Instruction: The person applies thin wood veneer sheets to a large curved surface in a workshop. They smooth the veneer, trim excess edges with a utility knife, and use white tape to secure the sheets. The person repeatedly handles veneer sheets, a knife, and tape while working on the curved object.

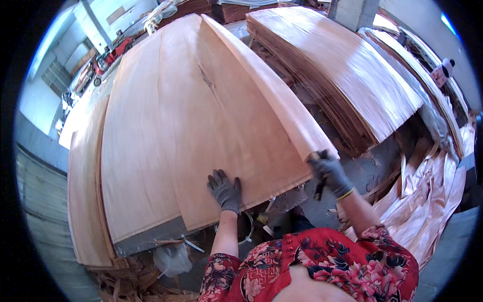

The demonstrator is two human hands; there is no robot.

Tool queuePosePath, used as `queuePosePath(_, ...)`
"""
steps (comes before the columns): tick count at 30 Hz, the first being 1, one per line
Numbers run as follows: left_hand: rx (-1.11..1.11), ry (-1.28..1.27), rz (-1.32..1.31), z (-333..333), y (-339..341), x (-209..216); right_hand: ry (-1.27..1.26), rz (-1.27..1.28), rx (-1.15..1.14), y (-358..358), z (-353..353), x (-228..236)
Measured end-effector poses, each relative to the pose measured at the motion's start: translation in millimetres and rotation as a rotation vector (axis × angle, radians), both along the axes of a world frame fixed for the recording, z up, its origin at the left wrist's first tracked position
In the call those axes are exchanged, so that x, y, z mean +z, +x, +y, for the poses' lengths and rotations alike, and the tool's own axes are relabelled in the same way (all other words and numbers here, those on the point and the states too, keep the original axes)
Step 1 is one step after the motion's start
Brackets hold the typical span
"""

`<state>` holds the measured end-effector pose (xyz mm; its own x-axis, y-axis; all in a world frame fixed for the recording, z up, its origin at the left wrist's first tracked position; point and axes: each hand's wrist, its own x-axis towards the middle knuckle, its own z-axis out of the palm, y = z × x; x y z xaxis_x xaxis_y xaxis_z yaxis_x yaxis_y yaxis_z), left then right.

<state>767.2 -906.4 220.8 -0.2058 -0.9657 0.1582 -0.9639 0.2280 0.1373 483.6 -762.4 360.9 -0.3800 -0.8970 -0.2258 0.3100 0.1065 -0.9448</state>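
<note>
My left hand [224, 192], in a grey glove, lies flat with its fingers spread on a broad sheet of wood veneer [211, 131]. The sheet is pale brown, with a dark split [206, 78] running along its grain. Along its right side a long, narrow veneer strip [271, 93] stands partly raised. My right hand [330, 175], gloved in grey with a yellow cuff edge, is closed at the near end of this strip. Something dark sticks down below its fingers; I cannot make out what it is.
A thick veneer stack [342, 65] stands to the right, and a lower stack [85, 186] on the left. Crumpled veneer scraps [422, 201] heap at the lower right. Clear plastic [172, 259] hangs below the near edge. A red vehicle [105, 59] and a pillar [353, 14] stand farther back.
</note>
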Motion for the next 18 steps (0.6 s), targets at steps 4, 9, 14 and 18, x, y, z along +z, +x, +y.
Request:
queuePosePath(4,-0.009,-0.003,-0.027,-0.8,-1.5,-1.1,0.159,0.2,0.039,-106.7,33.6,8.0)
queuePosePath(9,-0.02,-0.032,-0.059,-3.8,-1.4,-10.9,0.29,1.393,0.036,-212.4,79.7,-77.7)
queuePosePath(14,-0.036,-0.003,-0.121,-7.5,0.8,-15.4,0.535,1.444,0.028,-206.3,115.3,-165.4)
queuePosePath(18,-0.043,0.042,-0.128,-9.5,1.5,-15.7,0.527,1.259,0.116,-195.0,101.2,-204.8)
